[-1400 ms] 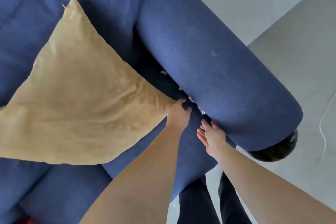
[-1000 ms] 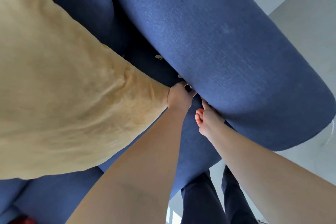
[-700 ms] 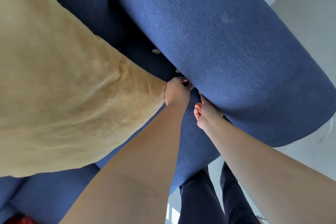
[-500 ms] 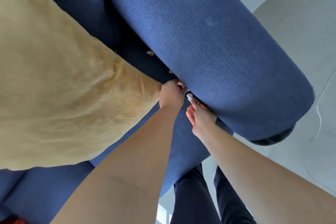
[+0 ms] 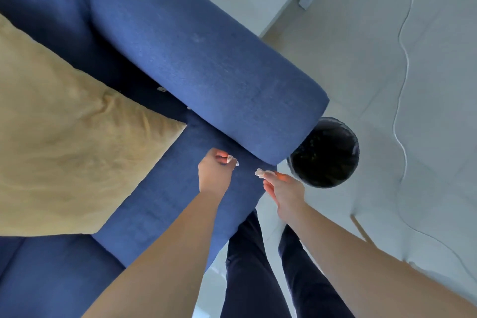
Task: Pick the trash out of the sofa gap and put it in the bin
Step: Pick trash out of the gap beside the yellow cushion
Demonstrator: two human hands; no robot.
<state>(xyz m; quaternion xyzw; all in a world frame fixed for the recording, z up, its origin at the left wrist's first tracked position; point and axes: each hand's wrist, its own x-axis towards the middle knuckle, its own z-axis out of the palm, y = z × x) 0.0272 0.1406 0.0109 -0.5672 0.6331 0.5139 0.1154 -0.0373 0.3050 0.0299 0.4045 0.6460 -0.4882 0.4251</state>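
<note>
Standing at the end of the sofa (image 5: pixel 180 54), you had both arms stretched out over the front corner of the seat (image 5: pixel 167 201). Your left hand (image 5: pixel 214 173) was curled closed, its fingertips pinching a small white scrap (image 5: pixel 232 161) just in front of the armrest (image 5: pixel 206 72). Your right hand (image 5: pixel 284 188) pinched a second white scrap (image 5: pixel 259 172) between thumb and fingertips, with the other fingers loosely bent below. The two scraps were near each other but apart, both held above the seat edge, close beside the armrest's front end.

The black round bin (image 5: pixel 325 152) stood on the floor (image 5: pixel 374 85) just to the right of the armrest, its near side partly hidden by it, and close to your right hand. Its inside looked dark; what lay in it could not be told.

More white bits (image 5: pixel 162 89) lay in the gap between the armrest and the seat, further back. A yellow cushion (image 5: pixel 64 150) rested on the seat to your left. A thin white cable (image 5: pixel 402 59) trailed across the floor. Your dark trouser legs (image 5: pixel 258 266) showed below your arms.
</note>
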